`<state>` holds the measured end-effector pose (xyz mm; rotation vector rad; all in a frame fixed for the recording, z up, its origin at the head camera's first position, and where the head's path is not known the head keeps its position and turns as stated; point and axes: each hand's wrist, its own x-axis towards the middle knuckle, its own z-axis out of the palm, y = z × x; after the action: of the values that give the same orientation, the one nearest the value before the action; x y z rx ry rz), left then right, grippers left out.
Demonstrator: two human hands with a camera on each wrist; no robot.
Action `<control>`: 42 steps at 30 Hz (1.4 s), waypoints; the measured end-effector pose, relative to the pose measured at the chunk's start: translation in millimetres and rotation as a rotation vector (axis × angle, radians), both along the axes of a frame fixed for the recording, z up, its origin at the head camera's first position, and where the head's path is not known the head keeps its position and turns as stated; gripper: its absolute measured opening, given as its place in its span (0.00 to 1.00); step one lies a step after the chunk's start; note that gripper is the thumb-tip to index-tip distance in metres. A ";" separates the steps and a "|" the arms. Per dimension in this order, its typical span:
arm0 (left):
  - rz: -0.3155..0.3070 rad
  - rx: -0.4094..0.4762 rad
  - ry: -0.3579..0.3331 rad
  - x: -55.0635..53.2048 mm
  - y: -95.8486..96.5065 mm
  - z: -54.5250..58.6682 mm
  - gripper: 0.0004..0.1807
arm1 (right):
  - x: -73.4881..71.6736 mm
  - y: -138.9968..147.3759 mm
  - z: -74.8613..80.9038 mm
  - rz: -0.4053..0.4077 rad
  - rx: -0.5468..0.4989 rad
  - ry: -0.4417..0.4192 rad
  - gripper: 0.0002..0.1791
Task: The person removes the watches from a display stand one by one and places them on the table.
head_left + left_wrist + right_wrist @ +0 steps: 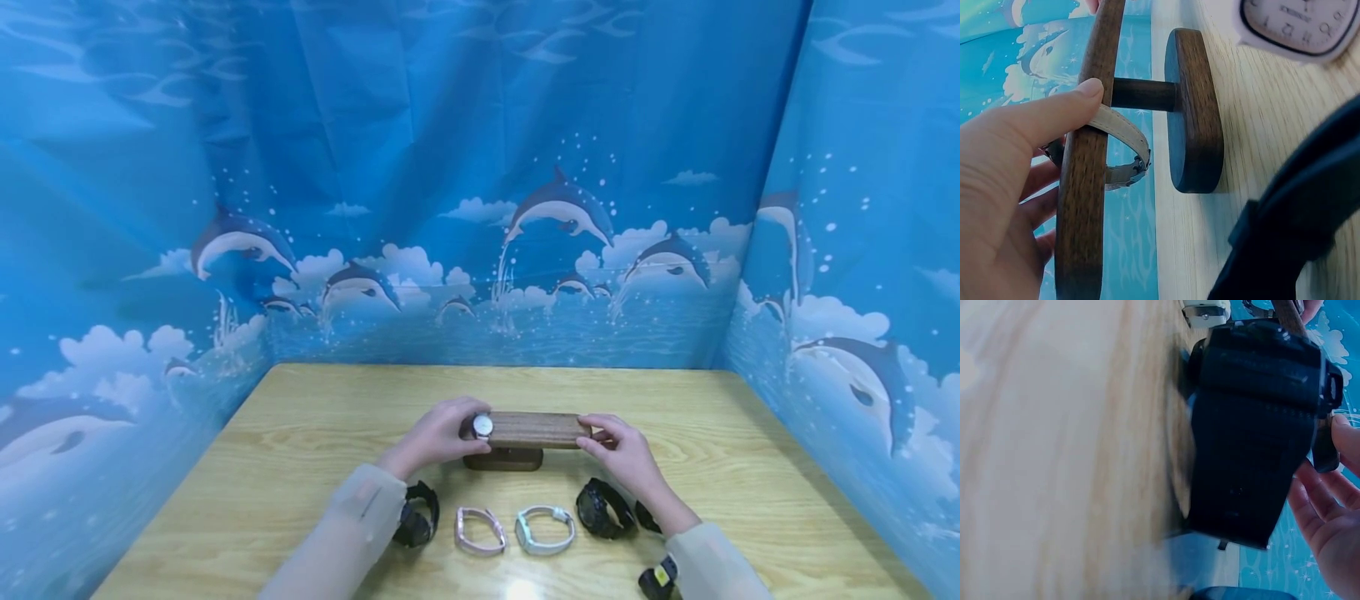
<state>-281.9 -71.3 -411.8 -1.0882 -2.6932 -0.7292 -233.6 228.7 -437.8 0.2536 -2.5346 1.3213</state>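
Observation:
A dark wooden T-bar watch stand (534, 429) stands near the middle of the table. Around the left end of its bar loops a wristwatch (483, 427) with a round white dial and a pale strap (1127, 132). My left hand (448, 429) grips the watch there, its thumb lying across the bar's edge beside the strap and its other fingers partly hidden behind the bar. At the opposite end, my right hand (617, 446) holds the bar between thumb and fingers. A black watch (1257, 425) hides much of the stand in the right wrist view.
Nearer than the stand lie a black watch (417, 517), a pink one (480, 533), a mint one (544, 531) and a chunky black one (600, 508). Another dark watch with a yellow patch (658, 577) sits by the right sleeve. Dolphin-print curtains (465, 167) surround the table (330, 408).

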 end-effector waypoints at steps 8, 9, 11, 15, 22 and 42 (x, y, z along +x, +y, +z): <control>0.003 -0.003 0.011 -2.3 -6.1 -2.9 0.32 | -0.6 0.0 -0.7 -0.002 0.005 0.005 0.19; 0.002 -0.004 0.009 -2.3 -6.5 -2.5 0.32 | -0.7 0.1 -1.1 -0.001 0.007 0.009 0.18; -0.001 -0.003 0.008 -1.8 -7.2 -1.4 0.32 | -1.2 0.2 -2.0 0.002 0.012 0.012 0.18; -0.010 0.002 0.014 -0.4 -8.2 0.8 0.31 | -1.6 0.3 -2.5 -0.001 0.016 0.012 0.18; -0.007 0.012 0.017 0.0 -12.1 0.3 0.29 | -1.5 0.5 -1.7 0.002 0.014 -0.004 0.19; 0.028 0.035 -0.027 2.4 -23.9 0.4 0.30 | -1.2 0.5 -0.9 0.001 -0.003 -0.013 0.18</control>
<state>-279.5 -95.2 -411.5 -1.0384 -2.7013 -0.7891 -234.8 229.2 -438.7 0.2463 -2.5429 1.3314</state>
